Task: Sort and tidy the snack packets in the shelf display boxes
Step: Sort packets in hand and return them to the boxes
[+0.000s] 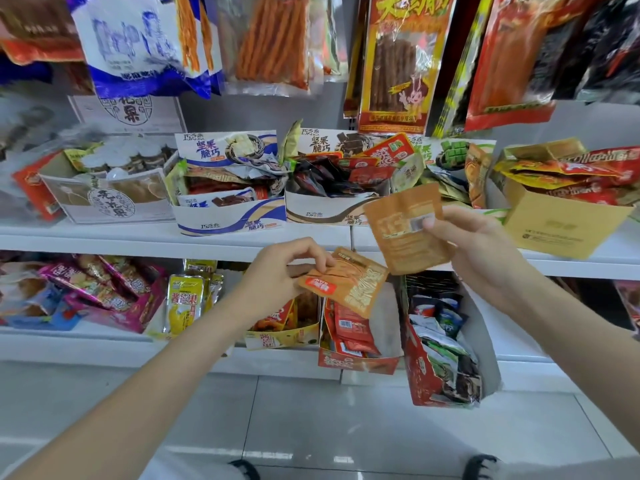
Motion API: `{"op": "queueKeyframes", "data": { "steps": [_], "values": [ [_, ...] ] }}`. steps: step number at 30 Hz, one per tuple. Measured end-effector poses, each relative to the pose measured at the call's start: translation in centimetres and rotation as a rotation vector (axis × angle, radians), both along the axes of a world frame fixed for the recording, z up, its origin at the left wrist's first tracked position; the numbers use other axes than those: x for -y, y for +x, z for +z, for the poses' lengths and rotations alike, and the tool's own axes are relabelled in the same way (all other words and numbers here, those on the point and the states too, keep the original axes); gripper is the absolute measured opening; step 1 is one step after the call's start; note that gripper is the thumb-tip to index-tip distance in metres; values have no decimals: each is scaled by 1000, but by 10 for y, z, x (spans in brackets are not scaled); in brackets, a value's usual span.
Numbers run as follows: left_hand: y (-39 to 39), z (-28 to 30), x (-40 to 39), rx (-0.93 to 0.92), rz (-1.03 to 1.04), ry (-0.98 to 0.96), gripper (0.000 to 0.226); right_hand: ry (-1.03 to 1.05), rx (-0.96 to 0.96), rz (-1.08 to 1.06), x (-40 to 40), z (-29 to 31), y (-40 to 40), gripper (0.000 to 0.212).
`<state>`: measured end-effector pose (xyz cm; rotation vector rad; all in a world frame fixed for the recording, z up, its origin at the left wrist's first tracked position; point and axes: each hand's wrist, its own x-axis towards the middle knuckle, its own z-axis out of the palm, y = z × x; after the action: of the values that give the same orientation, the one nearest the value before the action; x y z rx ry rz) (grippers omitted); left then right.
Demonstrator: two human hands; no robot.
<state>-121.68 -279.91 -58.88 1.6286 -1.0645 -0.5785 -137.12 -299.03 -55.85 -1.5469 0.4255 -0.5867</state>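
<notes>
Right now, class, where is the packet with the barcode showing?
Head view, right of centre: the right hand holds the barcode packet before the upper shelf, just above the left hand's packet.

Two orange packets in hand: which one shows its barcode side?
The orange packet in the right hand: plain back with barcode label. The left hand holds the printed-front packet.

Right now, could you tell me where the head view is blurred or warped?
Head view: hanging bags along the top are soft; the shelf edge bows from wide-angle distortion; both orange packets, in the left hand and right hand, look fairly sharp.
</notes>
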Motion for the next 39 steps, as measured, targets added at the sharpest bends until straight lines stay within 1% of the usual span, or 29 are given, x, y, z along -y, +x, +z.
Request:
{"op": "queueKeyframes", "data": {
  "steps": [2,4,6,7,8,10,12,13,15,18,20,22,25,26,27,29,31,32,34,35,36,39],
  "values": [
    [-1,2,-2,-55,25,-56,26,-141,-17,93,-14,-1,3,10],
    [0,5,-3,-37,96,-107,26,-140,-45,171,-28,-3,2,9],
    [1,6,-3,-71,146,-152,25,-153,-67,167,-34,-4,1,10],
    [0,7,-1,-89,141,-155,24,-128,-97,150,-35,-4,1,11],
    [-3,6,2,-69,134,-130,23,-58,-135,139,-35,-6,1,12],
    [-10,3,9,37,148,-26,18,161,-239,158,-30,-8,4,18],
    [-17,1,16,9,180,49,10,330,-350,224,-28,-11,8,30],
    [-20,1,18,-38,190,85,6,415,-388,262,-28,-12,11,38],
    [-24,2,19,-152,194,152,8,537,-408,330,-29,-18,17,48],
    [-24,5,18,-285,198,168,7,566,-384,431,-30,-23,24,46],
    [-21,5,15,-412,201,135,10,485,-370,523,-28,-25,24,43],
    [-19,3,12,-610,171,86,11,353,-386,562,-26,-29,24,35],
    [-20,1,11,-908,116,29,20,242,-418,487,-26,-32,26,33],
    [-20,0,11,-983,98,23,25,217,-416,462,-26,-32,27,31],
    [-20,-1,12,-1012,85,29,29,193,-410,433,-26,-32,28,28],
    [-18,-1,14,-953,79,69,29,93,-409,351,-26,-32,30,26],
    [-16,-1,14,-879,105,113,24,6,-439,233,-27,-32,30,34],
    [-15,-1,14,-850,125,138,24,24,-450,166,-26,-32,29,41],
    [-11,-3,12,-771,195,174,30,144,-416,42,-20,-31,26,54],
    [-7,-5,11,-725,243,182,33,195,-386,-11,-15,-31,23,54],
    [-3,-7,10,-685,286,190,36,231,-371,-51,-9,-29,20,51],
    [2,-15,12,-558,318,246,44,322,-431,-75,3,-31,6,24]
  ]
}}
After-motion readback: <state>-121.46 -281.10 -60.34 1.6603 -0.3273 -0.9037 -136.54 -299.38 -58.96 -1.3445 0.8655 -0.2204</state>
